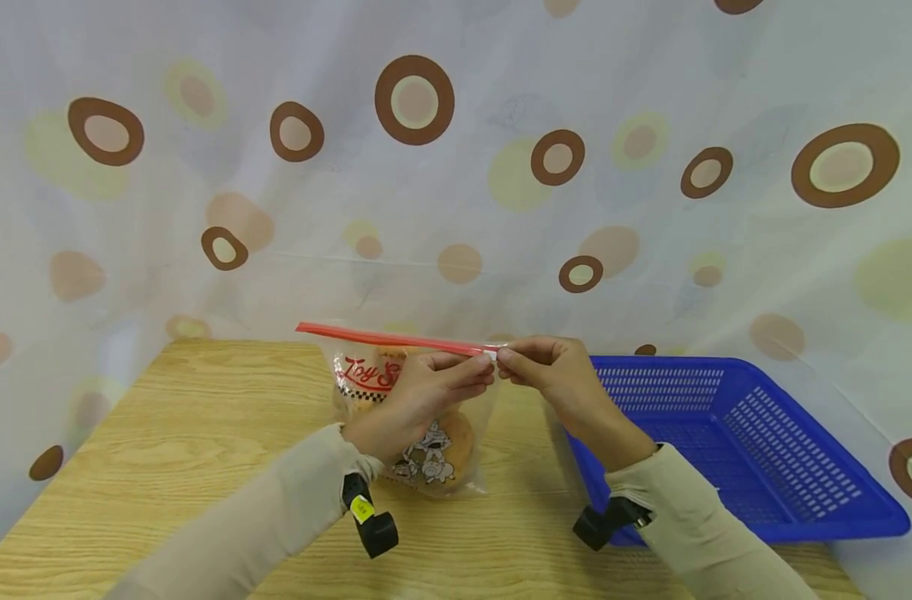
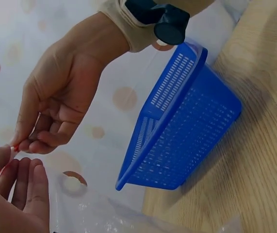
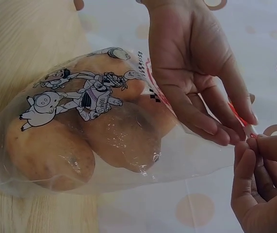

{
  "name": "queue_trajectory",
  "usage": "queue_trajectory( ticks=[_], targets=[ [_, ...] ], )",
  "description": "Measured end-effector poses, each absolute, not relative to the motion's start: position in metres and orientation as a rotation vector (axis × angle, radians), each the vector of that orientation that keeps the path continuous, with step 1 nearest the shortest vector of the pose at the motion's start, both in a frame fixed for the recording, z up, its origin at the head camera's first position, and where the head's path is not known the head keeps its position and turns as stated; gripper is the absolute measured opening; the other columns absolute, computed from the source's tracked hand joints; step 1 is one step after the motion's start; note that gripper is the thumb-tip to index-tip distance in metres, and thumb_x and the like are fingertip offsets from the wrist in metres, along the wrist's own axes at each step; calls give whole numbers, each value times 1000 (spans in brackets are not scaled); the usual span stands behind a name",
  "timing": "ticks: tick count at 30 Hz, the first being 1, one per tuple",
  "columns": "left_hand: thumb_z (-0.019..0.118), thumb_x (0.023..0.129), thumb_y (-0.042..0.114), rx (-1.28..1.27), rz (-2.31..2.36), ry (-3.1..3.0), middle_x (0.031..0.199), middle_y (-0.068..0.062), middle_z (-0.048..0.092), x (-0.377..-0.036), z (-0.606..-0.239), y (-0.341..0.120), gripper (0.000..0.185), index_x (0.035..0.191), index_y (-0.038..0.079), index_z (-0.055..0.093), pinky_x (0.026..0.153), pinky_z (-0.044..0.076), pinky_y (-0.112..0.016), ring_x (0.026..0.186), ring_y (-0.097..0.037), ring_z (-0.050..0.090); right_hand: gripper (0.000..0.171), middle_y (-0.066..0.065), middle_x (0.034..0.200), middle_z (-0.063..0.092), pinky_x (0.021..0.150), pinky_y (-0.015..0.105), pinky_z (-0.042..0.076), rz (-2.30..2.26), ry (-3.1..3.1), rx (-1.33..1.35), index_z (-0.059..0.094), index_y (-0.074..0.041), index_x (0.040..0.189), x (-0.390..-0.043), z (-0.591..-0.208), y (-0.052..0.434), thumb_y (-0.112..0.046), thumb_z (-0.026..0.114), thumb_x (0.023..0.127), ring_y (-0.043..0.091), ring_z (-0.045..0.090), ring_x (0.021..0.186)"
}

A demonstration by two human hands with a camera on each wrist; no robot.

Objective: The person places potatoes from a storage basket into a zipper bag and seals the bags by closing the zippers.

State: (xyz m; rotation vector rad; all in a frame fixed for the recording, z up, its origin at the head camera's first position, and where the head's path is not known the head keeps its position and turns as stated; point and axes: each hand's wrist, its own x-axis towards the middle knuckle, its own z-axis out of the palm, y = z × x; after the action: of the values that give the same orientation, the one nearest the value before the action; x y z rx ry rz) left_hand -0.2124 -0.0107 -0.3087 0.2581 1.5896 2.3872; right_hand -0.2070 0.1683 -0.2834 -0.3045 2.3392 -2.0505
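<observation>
A clear zip bag [image 1: 362,375] with a red zip strip [image 1: 373,337] and printed cartoon figures stands on the table, its top edge raised. Several brown potatoes [image 3: 51,153] show through the plastic in the right wrist view. My left hand [image 1: 424,396] crosses in front of the bag and pinches the strip near its right end, thumb on one side and fingers on the other. Just beside it, my right hand [image 1: 564,387] pinches the end of the strip between thumb and forefinger. A small white piece [image 1: 491,355], perhaps the slider, shows between the fingertips.
A blue plastic basket [image 1: 801,442] with slotted walls stands on the right, close to my right forearm. Underneath is a wood-grain table [image 1: 223,417]. Behind it hangs a pale sheet [image 1: 456,192] with brown and yellow spots.
</observation>
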Motion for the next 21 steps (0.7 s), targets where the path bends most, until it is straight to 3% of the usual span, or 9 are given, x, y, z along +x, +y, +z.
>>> queue_trajectory(
  ticks=[3, 11, 21],
  targets=[
    [64, 92, 5, 229, 2434, 1606, 84, -4, 72, -212, -310, -5, 27, 112, -13, 64, 88, 58, -31, 79, -12, 69, 25, -6, 80, 68, 81, 25, 59, -2042, 2364, -304, 65, 11, 107, -206, -284, 167, -9, 64, 93, 8, 67, 77],
    [68, 91, 14, 155, 2437, 1691, 93, -7, 72, -207, -313, -1, 25, 106, -6, 69, 89, 57, -30, 88, -15, 69, 26, -5, 81, 68, 82, 27, 60, -2048, 2386, -302, 63, 15, 107, -204, -284, 164, -7, 64, 93, 8, 67, 76],
    [70, 90, 18, 68, 2441, 1703, 88, -5, 73, -212, -314, -7, 25, 105, -3, 70, 85, 59, -28, 81, -11, 70, 27, -3, 82, 67, 77, 22, 60, -2069, 2369, -258, 60, 17, 109, -204, -284, 168, -4, 63, 93, 6, 67, 74]
  ],
)
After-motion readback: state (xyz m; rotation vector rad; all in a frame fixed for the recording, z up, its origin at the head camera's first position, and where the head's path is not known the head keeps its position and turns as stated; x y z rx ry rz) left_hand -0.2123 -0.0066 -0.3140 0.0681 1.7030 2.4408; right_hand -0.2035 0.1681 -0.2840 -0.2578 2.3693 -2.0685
